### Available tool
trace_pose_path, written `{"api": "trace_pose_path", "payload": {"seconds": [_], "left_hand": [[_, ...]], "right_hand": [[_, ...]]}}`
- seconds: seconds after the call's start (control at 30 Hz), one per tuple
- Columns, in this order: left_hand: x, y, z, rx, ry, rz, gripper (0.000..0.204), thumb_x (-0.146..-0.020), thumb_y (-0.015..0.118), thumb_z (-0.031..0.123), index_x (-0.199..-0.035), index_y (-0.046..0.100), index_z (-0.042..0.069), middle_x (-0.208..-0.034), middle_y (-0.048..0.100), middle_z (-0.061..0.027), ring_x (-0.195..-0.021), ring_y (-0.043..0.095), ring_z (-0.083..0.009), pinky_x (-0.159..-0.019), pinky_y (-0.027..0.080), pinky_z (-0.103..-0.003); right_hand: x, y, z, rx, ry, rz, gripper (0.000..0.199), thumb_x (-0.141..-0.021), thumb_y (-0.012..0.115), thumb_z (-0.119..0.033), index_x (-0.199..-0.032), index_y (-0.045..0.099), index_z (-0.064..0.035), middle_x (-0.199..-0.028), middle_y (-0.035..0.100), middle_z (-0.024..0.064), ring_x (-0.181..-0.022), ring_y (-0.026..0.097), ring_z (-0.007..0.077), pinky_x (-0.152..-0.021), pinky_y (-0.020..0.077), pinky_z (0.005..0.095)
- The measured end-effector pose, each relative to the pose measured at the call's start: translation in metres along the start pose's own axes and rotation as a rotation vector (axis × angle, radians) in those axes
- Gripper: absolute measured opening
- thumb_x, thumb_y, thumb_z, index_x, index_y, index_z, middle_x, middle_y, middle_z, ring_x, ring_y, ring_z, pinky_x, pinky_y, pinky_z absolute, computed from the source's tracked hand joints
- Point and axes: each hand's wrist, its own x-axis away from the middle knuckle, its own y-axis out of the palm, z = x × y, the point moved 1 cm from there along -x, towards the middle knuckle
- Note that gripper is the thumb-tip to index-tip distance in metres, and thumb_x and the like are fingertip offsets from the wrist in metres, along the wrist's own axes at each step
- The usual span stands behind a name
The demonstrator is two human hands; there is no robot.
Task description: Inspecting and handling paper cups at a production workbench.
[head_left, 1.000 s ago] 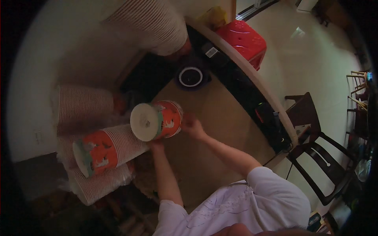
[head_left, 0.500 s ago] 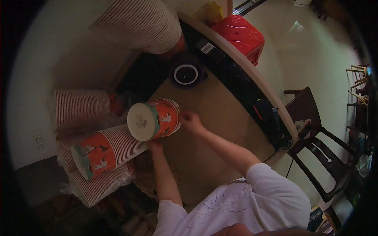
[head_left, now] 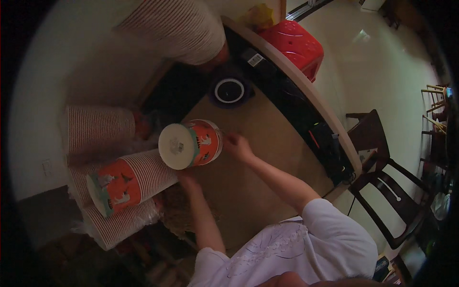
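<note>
An orange paper bucket (head_left: 207, 142) with a green band and white animal figures lies tipped on its side, its pale round base (head_left: 177, 146) facing left. My right hand (head_left: 239, 147) is at its rim on the right, with the fingers curled in against the edge. My left hand (head_left: 190, 183) is just below the bucket, beside the right end of a long nested stack of the same buckets (head_left: 150, 176). The left fingers are hidden behind the bucket and the stack.
More nested bucket stacks, some in clear plastic, lie at the left (head_left: 100, 130) and lower left (head_left: 122, 224). A tall stack (head_left: 181, 31) rises at the far left. A dark device with a white ring (head_left: 229, 91) sits on the counter (head_left: 267, 177). Beyond are a red stool (head_left: 294, 45) and a dark chair (head_left: 389, 201).
The tipped bucket sits slightly further right in the view, along with both hands. The whole view has shifted a little, and the right hand stays at the bucket's rim.
</note>
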Motion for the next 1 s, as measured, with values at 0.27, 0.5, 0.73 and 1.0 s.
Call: {"api": "trace_pose_path", "payload": {"seconds": [0.27,0.5,0.73,1.0], "left_hand": [[0.06,0.053,0.079,-0.731,0.753,0.151,0.044,-0.095,0.034,0.029,-0.132,0.036,0.005,-0.139,0.027,-0.0174,-0.127,0.028,-0.0313,-0.105,0.02,-0.045],[0.064,0.098,0.095,-1.51,0.921,-0.334,0.039,-0.089,0.042,0.016,-0.128,0.044,0.013,-0.137,0.033,-0.0155,-0.128,0.029,-0.0342,-0.103,0.015,-0.055],[0.058,0.096,0.088,-1.54,0.92,-0.32,0.036,-0.088,0.042,0.017,-0.123,0.052,0.017,-0.131,0.043,-0.0124,-0.122,0.037,-0.0305,-0.102,0.02,-0.051],[0.064,0.1,0.099,-1.494,0.874,-0.317,0.033,-0.086,0.049,0.015,-0.119,0.052,0.014,-0.128,0.044,-0.0117,-0.123,0.036,-0.0324,-0.1,0.025,-0.053]], "right_hand": [[-0.002,-0.003,-0.008,0.066,-0.176,0.192,0.02,-0.08,0.059,-0.022,-0.088,0.057,-0.0035,-0.075,0.06,0.0095,-0.069,0.058,0.0156,-0.064,0.0469,0.0302],[-0.025,-0.002,-0.017,0.219,-0.229,0.069,0.021,-0.078,0.059,-0.02,-0.094,0.062,-0.0059,-0.083,0.063,0.0159,-0.076,0.063,0.0266,-0.067,0.049,0.0346],[-0.025,-0.006,-0.008,0.32,-0.147,0.015,0.023,-0.08,0.055,-0.016,-0.1,0.063,-0.0071,-0.09,0.063,0.017,-0.085,0.062,0.0306,-0.073,0.0488,0.037],[0.011,-0.02,0.011,0.592,-0.48,-0.06,0.029,-0.074,0.055,-0.009,-0.103,0.056,-0.0071,-0.094,0.057,0.0183,-0.085,0.057,0.0333,-0.072,0.0466,0.0402]]}}
